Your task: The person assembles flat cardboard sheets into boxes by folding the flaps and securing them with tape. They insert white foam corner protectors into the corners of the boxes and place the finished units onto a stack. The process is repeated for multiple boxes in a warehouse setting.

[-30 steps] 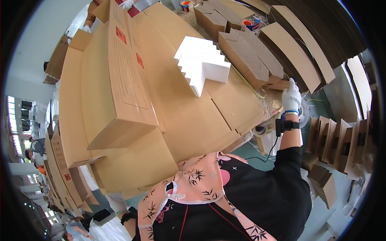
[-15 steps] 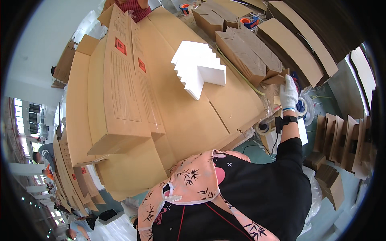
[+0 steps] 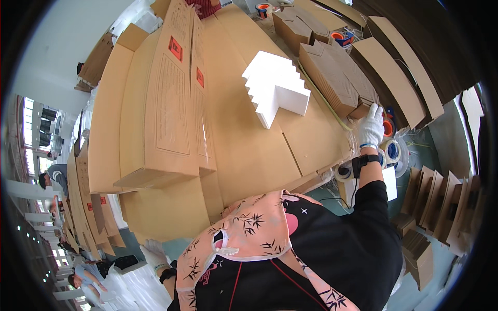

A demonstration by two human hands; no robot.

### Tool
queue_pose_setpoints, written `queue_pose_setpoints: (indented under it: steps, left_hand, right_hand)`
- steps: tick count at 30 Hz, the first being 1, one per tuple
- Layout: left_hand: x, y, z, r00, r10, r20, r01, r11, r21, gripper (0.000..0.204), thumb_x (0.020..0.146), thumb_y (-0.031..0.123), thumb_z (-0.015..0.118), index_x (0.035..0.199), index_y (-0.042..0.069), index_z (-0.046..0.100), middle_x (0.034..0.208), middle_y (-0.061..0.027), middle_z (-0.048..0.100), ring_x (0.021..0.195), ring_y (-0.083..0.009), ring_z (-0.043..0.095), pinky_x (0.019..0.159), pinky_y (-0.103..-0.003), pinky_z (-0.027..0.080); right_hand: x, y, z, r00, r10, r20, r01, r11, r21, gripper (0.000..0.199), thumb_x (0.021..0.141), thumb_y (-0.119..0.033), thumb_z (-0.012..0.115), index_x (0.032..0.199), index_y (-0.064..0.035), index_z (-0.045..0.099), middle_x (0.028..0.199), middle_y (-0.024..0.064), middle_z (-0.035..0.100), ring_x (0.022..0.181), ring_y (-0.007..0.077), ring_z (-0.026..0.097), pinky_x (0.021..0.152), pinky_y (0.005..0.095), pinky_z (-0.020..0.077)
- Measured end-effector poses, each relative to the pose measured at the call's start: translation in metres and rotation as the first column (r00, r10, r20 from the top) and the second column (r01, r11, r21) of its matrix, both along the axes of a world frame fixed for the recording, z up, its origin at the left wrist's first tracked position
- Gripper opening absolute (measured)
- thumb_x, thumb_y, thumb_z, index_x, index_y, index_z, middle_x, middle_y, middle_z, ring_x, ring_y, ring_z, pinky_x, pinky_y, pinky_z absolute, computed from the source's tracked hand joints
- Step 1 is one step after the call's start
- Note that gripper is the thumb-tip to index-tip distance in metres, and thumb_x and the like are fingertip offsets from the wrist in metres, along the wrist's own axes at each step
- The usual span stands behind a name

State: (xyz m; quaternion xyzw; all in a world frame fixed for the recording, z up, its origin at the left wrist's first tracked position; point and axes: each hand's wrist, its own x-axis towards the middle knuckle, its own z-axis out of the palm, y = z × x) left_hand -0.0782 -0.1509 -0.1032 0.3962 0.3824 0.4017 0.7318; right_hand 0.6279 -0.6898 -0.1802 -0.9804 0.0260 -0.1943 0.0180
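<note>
One right hand (image 3: pixel 372 128) at the cardboard stack (image 3: pixel 332 75) hides its grip (I cannot tell), the left hand (image 3: pixel 154 253) loosely spread.

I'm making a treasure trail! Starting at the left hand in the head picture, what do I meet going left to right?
Left gloved hand → white zigzag-edged pieces → right gloved hand → row of cardboard panels.
</note>
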Motion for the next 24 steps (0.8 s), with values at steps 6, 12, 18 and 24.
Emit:
queue_pose_setpoints:
  steps: [6,12,18,24]
  left_hand:
    - [-0.001,0.015,-0.002,0.787,0.492,-0.372,-0.464,0.870,0.170,0.060,0.103,0.049,0.043,0.141,0.003,0.045,0.138,-0.0117,0.050,0.128,-0.0270,0.047,0.110,-0.039,0.037]
    - [0.007,0.064,0.033,0.604,0.548,-0.579,-0.259,0.822,0.508,0.063,0.102,0.045,0.049,0.142,-0.003,0.045,0.147,-0.0146,0.046,0.131,-0.0287,0.046,0.111,-0.037,0.035]
    - [0.002,0.119,0.027,0.538,0.357,-0.763,-0.018,0.910,0.414,0.063,0.101,0.045,0.050,0.140,-0.004,0.048,0.140,-0.0187,0.054,0.128,-0.0296,0.050,0.108,-0.035,0.038]
    - [0.036,0.121,0.036,0.235,0.436,-0.869,0.144,0.868,0.475,0.072,0.097,0.052,0.051,0.139,-0.007,0.047,0.146,-0.0221,0.048,0.137,-0.0359,0.043,0.110,-0.039,0.036]
  right_hand:
    - [-0.014,0.004,0.041,0.988,0.010,-0.151,-0.012,1.000,-0.010,0.036,0.084,-0.021,0.064,0.117,-0.0077,0.056,0.129,0.0214,0.054,0.115,0.0373,0.057,0.090,0.0453,0.0519]
    - [0.020,-0.009,0.027,0.977,0.040,-0.209,-0.070,0.988,-0.140,0.039,0.077,-0.029,0.075,0.113,-0.0145,0.068,0.156,0.0208,0.033,0.136,0.0361,0.043,0.100,0.0468,0.0461]
    - [-0.026,-0.017,0.093,0.952,0.277,-0.131,-0.294,0.946,-0.138,0.027,0.076,-0.032,0.073,0.080,-0.0061,0.067,0.088,0.0153,0.067,0.090,0.0332,0.064,0.092,0.0494,0.0459]
    - [-0.152,0.056,0.186,0.777,0.609,-0.159,-0.520,0.764,0.381,0.034,0.071,-0.027,0.073,0.063,0.0008,0.054,0.065,0.0210,0.053,0.062,0.0384,0.056,0.058,0.0467,0.0409]
